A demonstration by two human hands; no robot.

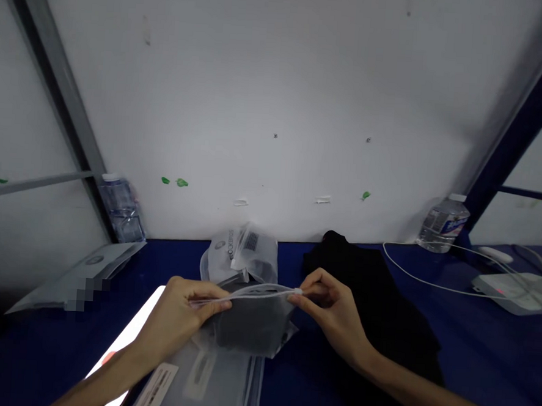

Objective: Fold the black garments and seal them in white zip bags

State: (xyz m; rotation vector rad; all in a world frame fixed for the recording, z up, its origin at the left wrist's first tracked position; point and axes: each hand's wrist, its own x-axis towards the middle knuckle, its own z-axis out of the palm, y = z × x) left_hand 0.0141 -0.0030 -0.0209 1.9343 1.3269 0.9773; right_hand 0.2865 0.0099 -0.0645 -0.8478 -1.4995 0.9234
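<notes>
Two pinches: on my feed the left hand (184, 305) is clamped on one end of the mouth of a clear bag (257, 315); the right hand (333, 311) pinches the other end, at a white slider (298, 291).
Mouth: between the hands, its strips bowed slightly apart; I judge the slider is being run along them, though I cannot tell which way.
Tension: I would hold the left pinch firm and the strips straight and level, so the slider tracks without snagging.
Dark contents (239, 334): below the fingertips inside the bag; I want them low, clear of the track.
Flat bags (225, 384): under the held bag, nearer me than the hands; I would not press down on them.
Lit screen (129, 335): left of the left hand, partly behind that forearm.
Black cloth (376, 283): right of and beyond the right hand; I would avoid dragging it.
White pouches (222, 255): just beyond both hands.
</notes>
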